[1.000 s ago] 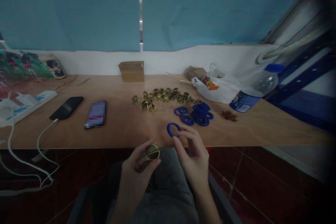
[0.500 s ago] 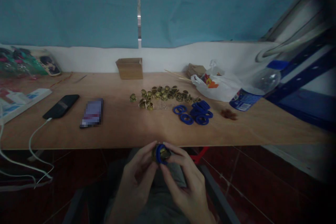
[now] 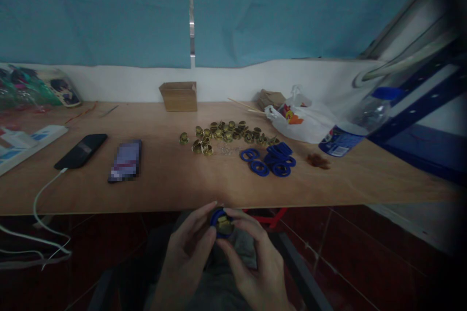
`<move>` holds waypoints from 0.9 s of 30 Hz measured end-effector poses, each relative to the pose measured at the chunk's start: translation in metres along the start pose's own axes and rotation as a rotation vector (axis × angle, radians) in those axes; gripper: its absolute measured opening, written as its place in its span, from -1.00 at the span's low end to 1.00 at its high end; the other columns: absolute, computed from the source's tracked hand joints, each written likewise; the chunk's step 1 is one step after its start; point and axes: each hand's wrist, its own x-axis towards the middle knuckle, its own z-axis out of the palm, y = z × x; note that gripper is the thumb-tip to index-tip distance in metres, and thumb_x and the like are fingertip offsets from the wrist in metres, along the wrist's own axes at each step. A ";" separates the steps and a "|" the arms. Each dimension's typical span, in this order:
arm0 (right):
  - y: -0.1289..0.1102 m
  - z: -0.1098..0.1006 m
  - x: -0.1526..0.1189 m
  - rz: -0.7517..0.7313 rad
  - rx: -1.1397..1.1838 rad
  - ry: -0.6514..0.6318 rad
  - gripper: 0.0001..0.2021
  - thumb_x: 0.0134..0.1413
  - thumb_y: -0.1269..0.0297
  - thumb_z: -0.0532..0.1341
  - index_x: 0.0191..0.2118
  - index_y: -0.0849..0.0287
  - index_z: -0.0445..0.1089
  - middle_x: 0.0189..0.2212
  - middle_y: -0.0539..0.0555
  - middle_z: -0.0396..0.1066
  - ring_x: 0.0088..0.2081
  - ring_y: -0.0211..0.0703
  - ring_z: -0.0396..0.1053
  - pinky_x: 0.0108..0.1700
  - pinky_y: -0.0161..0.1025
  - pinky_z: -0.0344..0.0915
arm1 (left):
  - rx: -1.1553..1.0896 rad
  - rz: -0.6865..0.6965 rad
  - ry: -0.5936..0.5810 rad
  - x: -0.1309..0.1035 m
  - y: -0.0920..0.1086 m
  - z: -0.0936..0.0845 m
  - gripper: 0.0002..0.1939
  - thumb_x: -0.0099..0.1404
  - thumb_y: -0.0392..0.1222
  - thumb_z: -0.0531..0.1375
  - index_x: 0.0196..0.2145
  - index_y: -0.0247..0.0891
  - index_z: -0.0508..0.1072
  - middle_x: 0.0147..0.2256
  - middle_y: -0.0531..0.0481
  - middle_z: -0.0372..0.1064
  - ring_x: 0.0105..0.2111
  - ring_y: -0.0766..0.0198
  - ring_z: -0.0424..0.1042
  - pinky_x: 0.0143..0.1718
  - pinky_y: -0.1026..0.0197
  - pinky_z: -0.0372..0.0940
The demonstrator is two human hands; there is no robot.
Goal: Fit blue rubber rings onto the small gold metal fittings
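Observation:
Just in front of the table's near edge, above my lap, both hands grip one small assembly between their fingertips. It consists of a blue ring (image 3: 213, 216) around a brass-coloured metal piece (image 3: 225, 226). My left hand (image 3: 193, 248) pinches the ring's left side with thumb and fingers. On the other side, my right hand (image 3: 257, 250) has its fingers on the upper right and its thumb below. On the table lie more blue rings (image 3: 280, 169) in a loose pile, and several brass-coloured round pieces (image 3: 228, 135) are scattered behind them. Tiny clear bits (image 3: 229, 150) lie between.
To the left are a black phone (image 3: 82, 150) on a white cable, a second phone (image 3: 126, 160) and a power strip (image 3: 32, 148). A small cardboard box (image 3: 179, 97) stands at the back. A white plastic bag (image 3: 310, 124) and a tilted bottle (image 3: 341, 141) are at the right.
The held ring and brass piece have turned so that the brass side faces up toward me more. Both hands sit slightly lower, with their grips kept.

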 end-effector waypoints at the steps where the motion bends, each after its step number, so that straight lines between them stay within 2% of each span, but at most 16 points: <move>1: 0.000 0.000 0.000 0.012 0.008 -0.011 -0.55 0.06 0.50 0.25 0.05 0.02 0.21 -0.01 0.11 0.40 0.03 -0.08 0.39 0.04 -0.10 0.39 | 0.015 0.005 0.011 0.000 -0.001 -0.001 -0.66 0.25 -0.14 0.21 0.00 -0.11 0.46 0.03 -0.06 0.44 0.04 0.14 0.41 0.06 0.18 0.34; 8: 0.004 0.001 0.003 0.274 0.257 -0.052 -0.61 0.17 0.39 0.17 0.11 0.05 0.21 0.06 0.16 0.36 0.07 -0.05 0.37 0.08 -0.04 0.36 | 0.067 0.010 0.055 0.002 -0.006 0.001 -0.66 0.31 -0.12 0.15 0.03 -0.12 0.42 0.06 -0.06 0.41 0.06 0.17 0.40 0.09 0.19 0.32; 12: 0.011 0.004 0.007 0.374 0.293 -0.046 -0.68 0.21 0.32 0.14 0.08 0.07 0.31 0.03 0.15 0.41 0.03 -0.04 0.41 0.05 -0.05 0.39 | 0.077 0.022 0.067 0.004 -0.009 0.003 -0.65 0.30 -0.11 0.16 0.04 -0.14 0.43 0.06 -0.09 0.41 0.05 0.14 0.41 0.10 0.15 0.31; 16: 0.014 0.005 0.005 0.387 0.197 -0.064 -0.72 0.21 0.28 0.15 0.02 0.06 0.40 -0.04 0.12 0.48 -0.01 -0.02 0.44 0.00 -0.08 0.42 | 0.112 0.044 0.078 0.006 -0.011 0.003 -0.65 0.30 -0.10 0.16 0.03 -0.14 0.43 0.06 -0.10 0.41 0.06 0.12 0.40 0.08 0.14 0.33; 21: 0.013 0.007 -0.001 0.377 0.167 -0.087 -0.69 0.25 0.28 0.10 0.09 0.05 0.34 -0.02 0.11 0.46 -0.01 -0.07 0.43 0.02 -0.14 0.40 | 0.148 0.057 0.088 0.007 -0.012 0.005 -0.67 0.31 -0.11 0.14 0.01 -0.14 0.45 0.05 -0.09 0.42 0.05 0.14 0.41 0.08 0.15 0.32; 27: 0.015 0.006 -0.001 0.368 0.162 -0.067 -0.77 0.22 0.27 0.12 -0.02 0.08 0.36 -0.14 0.09 0.50 -0.13 -0.13 0.47 -0.11 -0.26 0.41 | 0.160 0.067 0.090 0.004 -0.011 0.004 -0.69 0.30 -0.14 0.15 0.00 -0.12 0.45 0.03 -0.06 0.44 0.03 0.18 0.43 0.06 0.20 0.35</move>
